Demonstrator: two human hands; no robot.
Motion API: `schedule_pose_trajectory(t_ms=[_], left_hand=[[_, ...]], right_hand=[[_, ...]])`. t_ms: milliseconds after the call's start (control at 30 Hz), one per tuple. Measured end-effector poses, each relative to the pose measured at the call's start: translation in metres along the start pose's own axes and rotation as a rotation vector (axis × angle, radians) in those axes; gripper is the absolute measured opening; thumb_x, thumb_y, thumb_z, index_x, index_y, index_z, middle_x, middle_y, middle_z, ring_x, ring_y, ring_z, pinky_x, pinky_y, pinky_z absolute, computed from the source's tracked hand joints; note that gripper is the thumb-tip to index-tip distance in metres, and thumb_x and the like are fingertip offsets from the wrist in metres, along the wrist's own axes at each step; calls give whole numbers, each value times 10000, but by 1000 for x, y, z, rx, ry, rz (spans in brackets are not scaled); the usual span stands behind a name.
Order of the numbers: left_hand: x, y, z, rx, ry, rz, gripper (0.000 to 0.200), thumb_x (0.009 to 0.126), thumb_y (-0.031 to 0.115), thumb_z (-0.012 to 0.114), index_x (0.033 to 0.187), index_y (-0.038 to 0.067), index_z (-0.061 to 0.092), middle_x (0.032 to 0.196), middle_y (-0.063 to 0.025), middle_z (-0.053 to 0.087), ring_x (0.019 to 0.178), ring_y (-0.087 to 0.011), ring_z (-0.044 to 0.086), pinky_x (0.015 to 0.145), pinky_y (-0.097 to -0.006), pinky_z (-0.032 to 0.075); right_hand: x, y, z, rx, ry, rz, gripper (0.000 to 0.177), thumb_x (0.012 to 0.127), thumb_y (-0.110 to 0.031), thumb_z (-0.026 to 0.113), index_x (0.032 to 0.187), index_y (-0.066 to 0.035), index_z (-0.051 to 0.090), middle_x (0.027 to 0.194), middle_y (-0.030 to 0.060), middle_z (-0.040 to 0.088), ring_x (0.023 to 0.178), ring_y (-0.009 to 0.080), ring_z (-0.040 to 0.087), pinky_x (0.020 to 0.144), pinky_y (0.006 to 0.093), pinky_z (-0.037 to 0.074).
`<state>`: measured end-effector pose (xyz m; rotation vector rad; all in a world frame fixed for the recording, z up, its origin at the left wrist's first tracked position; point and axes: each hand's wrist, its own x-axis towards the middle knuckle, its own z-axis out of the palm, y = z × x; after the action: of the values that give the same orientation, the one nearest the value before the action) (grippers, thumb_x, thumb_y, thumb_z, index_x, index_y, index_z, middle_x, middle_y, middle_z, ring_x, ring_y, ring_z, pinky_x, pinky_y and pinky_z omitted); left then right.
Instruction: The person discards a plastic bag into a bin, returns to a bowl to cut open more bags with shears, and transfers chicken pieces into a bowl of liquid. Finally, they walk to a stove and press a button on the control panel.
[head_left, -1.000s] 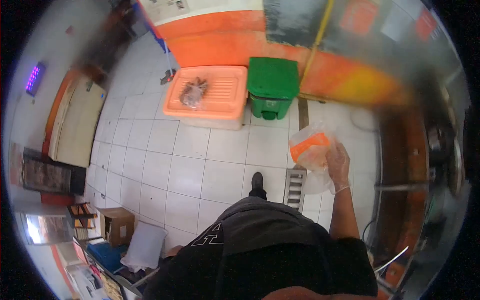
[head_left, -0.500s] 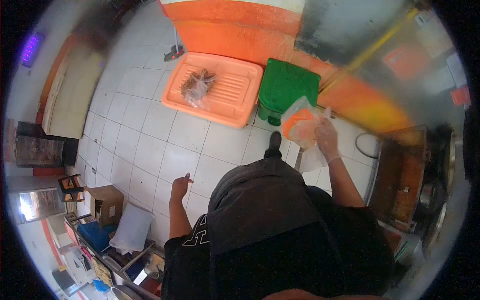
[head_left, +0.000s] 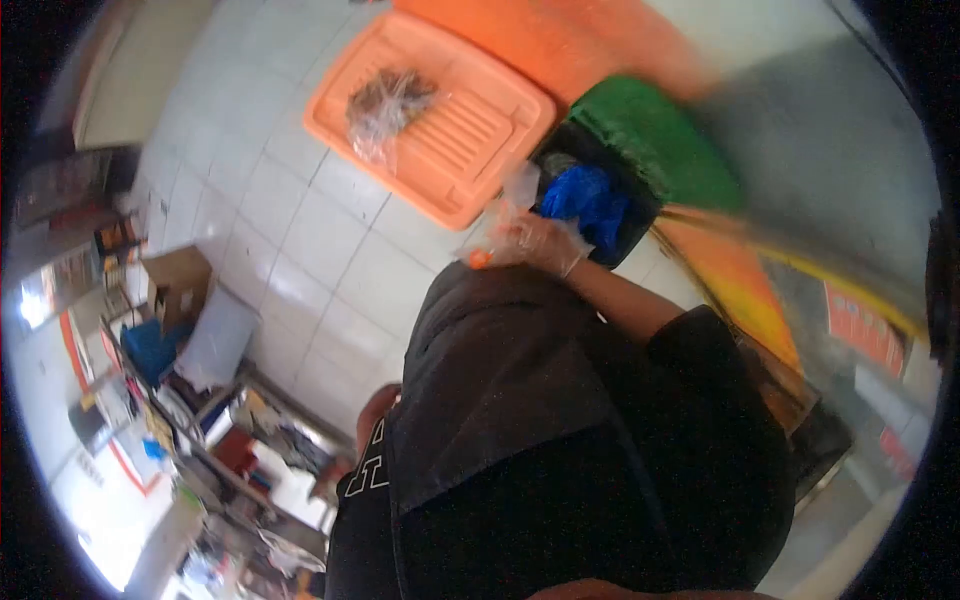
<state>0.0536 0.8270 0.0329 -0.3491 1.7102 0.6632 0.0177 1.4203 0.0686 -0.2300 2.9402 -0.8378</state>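
My right hand (head_left: 537, 243), in a clear plastic glove, grips a clear plastic bag (head_left: 478, 256) with orange on it. The hand is in front of my apron, beside the open bin (head_left: 636, 235). The bin's green lid (head_left: 655, 140) stands raised, and blue plastic (head_left: 588, 205) shows inside the dark opening. On my left, only a short bare stretch of my left arm (head_left: 377, 410) shows beside the apron (head_left: 500, 400); the fingers of that hand are hidden.
An orange plastic lid-like tray (head_left: 455, 205) lies on the tiled floor (head_left: 320, 245), with a clear bag of brown stuff (head_left: 385, 110) on it. A cardboard box (head_left: 178, 285) and a pale sack (head_left: 218, 335) are at left. An orange wall (head_left: 600, 50) rises behind the bin.
The bin lid has swung up, showing the inside. My right hand has moved left, close to my apron, with the bag. My left hand has drawn back and its fingers no longer show.
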Motion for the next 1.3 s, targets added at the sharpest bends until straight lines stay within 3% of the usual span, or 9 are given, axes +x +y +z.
schedule_pose_trajectory(t_ms=[200,367,500,767,867,900,933,1033,1300], left_hand=[[-57,43,48,-288,128,-146,601,980,548,526,1396,114,550,1236,-90,661,1076,-233,627,848,-363,450],[-91,6,92,-461,266,-86,555,1023,400,528,1336,-58,545,1230,-177,653,1136,-282,622,964,-375,490],[-110,-23,123,-401,260,-128,534,1025,388,523,1334,-45,551,1221,-179,658,1132,-286,625,964,-378,491],[-64,-77,103,-309,286,22,494,1028,366,511,1330,-21,564,1205,-182,667,1125,-292,630,964,-386,492],[-27,-138,79,302,461,430,455,1030,345,498,1320,5,581,1186,-187,678,1107,-296,638,956,-389,491],[-45,-118,70,-328,373,2,414,1028,345,483,1284,49,620,1196,-195,675,1078,-323,649,954,-408,486],[-15,-171,66,299,296,206,420,1027,383,472,1199,63,681,1124,-207,699,1047,-363,645,942,-432,488],[-41,-167,32,-345,366,-31,473,1015,455,462,1080,77,739,1024,-214,721,1017,-383,651,934,-439,495],[-103,-213,-73,-280,627,40,676,1008,587,384,751,118,797,670,-95,707,729,-279,690,827,-411,533]], right_hand=[[-8,47,-48,726,10,409,419,942,-225,561,1361,-225,558,1453,160,463,1326,341,481,1054,470,450],[-40,98,-11,-475,-252,663,528,950,-295,565,1468,-258,464,1588,202,295,1438,437,322,1144,574,313],[-38,99,13,-358,-406,614,571,956,-379,540,1505,-284,417,1633,231,185,1478,509,180,1161,656,188],[22,64,77,-305,-206,-182,519,925,-332,530,1433,-234,490,1511,207,397,1339,414,444,1072,524,388],[79,33,76,-393,-321,-253,450,936,-266,511,1376,-176,533,1437,145,495,1287,318,520,1010,397,461],[93,30,79,-358,-360,-208,442,934,-250,531,1366,-158,547,1394,124,531,1260,295,538,996,380,472],[110,14,87,-327,-396,-180,434,932,-234,552,1355,-139,561,1352,103,566,1234,272,556,981,364,484],[139,-97,56,-253,-512,57,440,901,-393,625,1252,-129,639,1351,145,586,1269,316,527,1072,476,420],[194,-113,93,-576,-573,-53,310,896,-326,613,1123,-130,688,1197,149,643,1132,327,597,963,465,478]])
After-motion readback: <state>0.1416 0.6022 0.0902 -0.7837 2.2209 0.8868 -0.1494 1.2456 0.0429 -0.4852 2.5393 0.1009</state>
